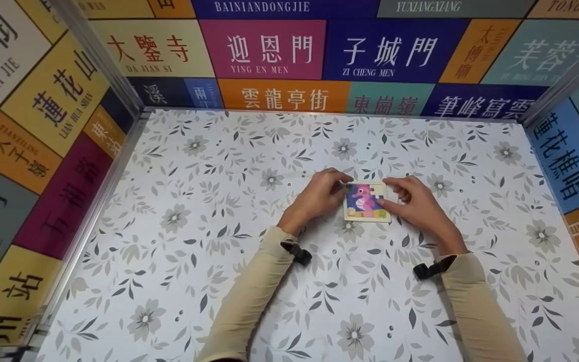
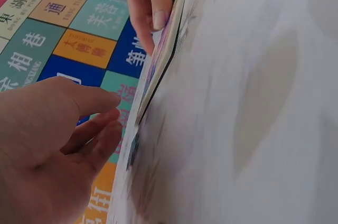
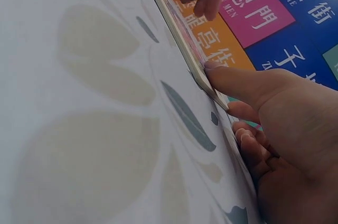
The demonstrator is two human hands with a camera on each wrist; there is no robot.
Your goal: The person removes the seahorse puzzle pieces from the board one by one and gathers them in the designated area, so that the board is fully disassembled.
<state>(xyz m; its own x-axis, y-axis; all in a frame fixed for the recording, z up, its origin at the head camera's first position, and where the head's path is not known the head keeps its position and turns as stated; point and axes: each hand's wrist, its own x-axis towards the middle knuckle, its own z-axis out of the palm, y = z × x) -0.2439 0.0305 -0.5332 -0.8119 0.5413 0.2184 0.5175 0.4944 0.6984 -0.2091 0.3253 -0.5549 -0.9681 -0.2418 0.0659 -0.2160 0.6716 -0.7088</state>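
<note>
A small square jigsaw puzzle (image 1: 362, 203) with a pink seahorse on purple lies on the patterned tabletop, framed by a pale border. A pale patch without picture shows in its upper right part. At its right side my right hand (image 1: 415, 203) holds it, thumb on the face and index finger by the far right corner. The right wrist view shows that thumb (image 3: 227, 76) over the board's edge. My left hand (image 1: 319, 195) is at the left edge, fingertips near the far left corner. In the left wrist view its loosely bent fingers (image 2: 100, 142) have nothing between them.
A white tabletop (image 1: 179, 281) printed with grey flowers and leaves spreads around the puzzle. Upright panels with coloured Chinese lettering border it at the back (image 1: 269, 50), left (image 1: 63, 191) and right (image 1: 561, 156). Black straps (image 1: 297, 253) circle both wrists.
</note>
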